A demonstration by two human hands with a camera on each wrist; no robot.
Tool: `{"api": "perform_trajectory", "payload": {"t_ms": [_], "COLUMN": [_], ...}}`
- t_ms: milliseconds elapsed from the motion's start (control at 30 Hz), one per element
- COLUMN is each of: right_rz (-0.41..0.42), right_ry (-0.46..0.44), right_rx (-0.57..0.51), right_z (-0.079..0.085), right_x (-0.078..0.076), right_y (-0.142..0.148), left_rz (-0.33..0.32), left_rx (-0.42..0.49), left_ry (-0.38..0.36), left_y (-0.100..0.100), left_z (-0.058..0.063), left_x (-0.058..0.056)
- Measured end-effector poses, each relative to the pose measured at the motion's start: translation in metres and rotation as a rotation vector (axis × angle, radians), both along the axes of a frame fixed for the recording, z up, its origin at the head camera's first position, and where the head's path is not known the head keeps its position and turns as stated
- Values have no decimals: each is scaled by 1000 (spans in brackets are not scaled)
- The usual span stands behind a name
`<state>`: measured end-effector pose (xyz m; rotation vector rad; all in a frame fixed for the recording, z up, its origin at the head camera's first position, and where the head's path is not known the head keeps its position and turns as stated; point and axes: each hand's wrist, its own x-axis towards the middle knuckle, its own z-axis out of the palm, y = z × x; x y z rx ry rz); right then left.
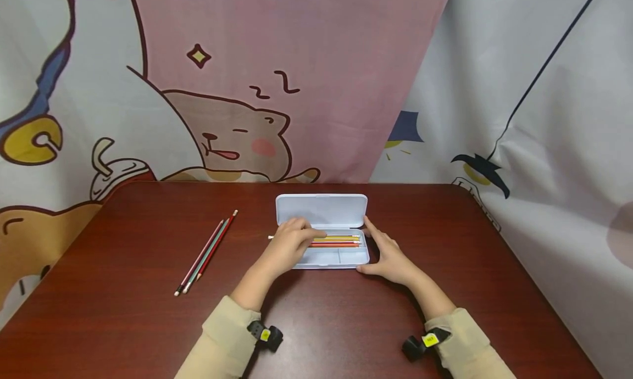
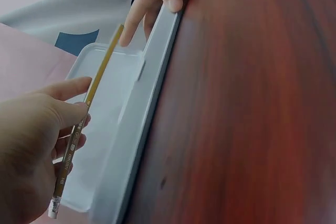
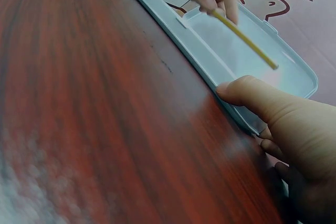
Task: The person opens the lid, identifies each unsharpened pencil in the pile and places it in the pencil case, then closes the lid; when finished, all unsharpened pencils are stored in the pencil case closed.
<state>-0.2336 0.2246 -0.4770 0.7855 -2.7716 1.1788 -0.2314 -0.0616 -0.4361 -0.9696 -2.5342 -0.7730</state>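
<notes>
A white pencil case (image 1: 326, 267) lies with its lid (image 1: 321, 210) raised at the back. Several pencils (image 1: 341, 239), yellow and orange-red among them, lie in its rear compartment. Over the case, my left hand (image 1: 288, 246) pinches a yellow pencil (image 2: 98, 81) between thumb and fingers. Its white eraser (image 2: 53, 208) end sticks out toward the left, and the other end points right, above the tray in the wrist views. My right hand (image 1: 389, 256) grips the case's right end, thumb at the front corner and a finger at the back corner.
Left of the case, three pencils (image 1: 207, 252) lie side by side at a slant on the dark red-brown table (image 1: 316, 335). The case's front part has smaller compartments (image 1: 353, 255). A printed cloth (image 1: 346, 82) hangs behind the table.
</notes>
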Motion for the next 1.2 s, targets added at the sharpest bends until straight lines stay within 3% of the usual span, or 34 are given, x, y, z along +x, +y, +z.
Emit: {"api": "perform_trajectory", "payload": {"t_ms": [200,633,1000,1200], "right_rz": [7,-5,-3,-2], "right_ry": [-7,-13,-12,-10], "right_rx": [0,3,1,-3], "right_z": [0,1,-1,-1], "right_x": [0,1,1,1], "right_y": [1,0,0,0], "left_rz": [11,22,32,38], "left_rx": [-29,4,26,19], "left_ry": [-28,-61,-69,-33], "left_y": [13,19,18,16], "left_z": [-8,-28,-27,-17], "left_x": [-7,-14,-12,-11]}}
